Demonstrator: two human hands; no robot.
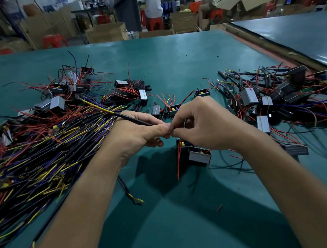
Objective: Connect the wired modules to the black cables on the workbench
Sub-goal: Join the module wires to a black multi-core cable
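Left hand (140, 132) has a black cable (132, 119) pinched, and it runs off up-left past the knuckles. Right hand (206, 125) meets it fingertip to fingertip, pinching a thin wire (184, 121). The module (199, 157) is just under the right hand, its red wire (178, 161) dangling toward me.

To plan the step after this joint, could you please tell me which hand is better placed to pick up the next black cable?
Probably the left hand: the pile of black cables lies directly beside it, while the right hand sits farther over, nearer the heap of modules.
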